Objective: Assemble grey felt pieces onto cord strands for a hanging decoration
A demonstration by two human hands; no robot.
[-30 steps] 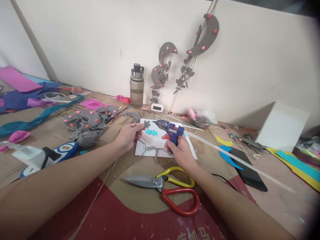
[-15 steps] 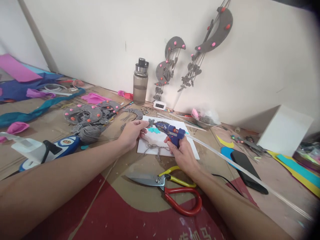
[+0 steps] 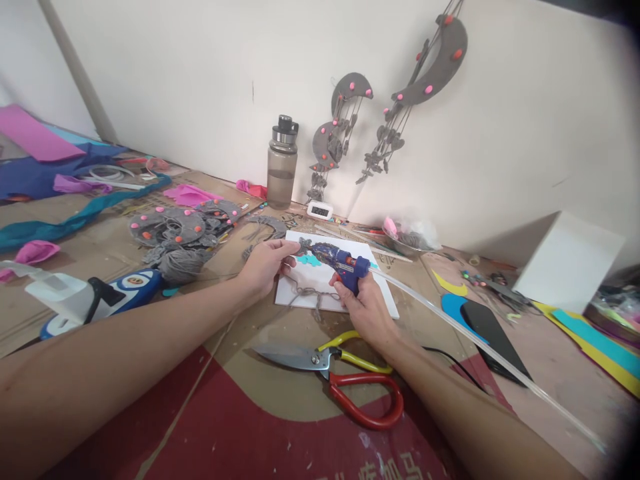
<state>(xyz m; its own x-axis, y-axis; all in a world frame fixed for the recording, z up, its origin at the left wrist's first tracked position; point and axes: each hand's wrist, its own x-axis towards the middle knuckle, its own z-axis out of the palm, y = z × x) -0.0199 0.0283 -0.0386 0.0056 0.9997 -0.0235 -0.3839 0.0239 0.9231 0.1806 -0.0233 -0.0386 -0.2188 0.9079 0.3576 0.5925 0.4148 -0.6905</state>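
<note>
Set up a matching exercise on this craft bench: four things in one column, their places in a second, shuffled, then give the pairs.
Things:
1. glue gun
2. scissors
3. water bottle
4. phone

Places:
A. standing by the wall
B. gripped in the right hand
C. lying flat right of the white board
D. lying on the cardboard in front of the white board

Pairs: 1-B, 2-D, 3-A, 4-C

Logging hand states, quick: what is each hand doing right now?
Left hand: closed, pinching a small grey felt flower.
Right hand: closed around the blue glue gun.
</note>
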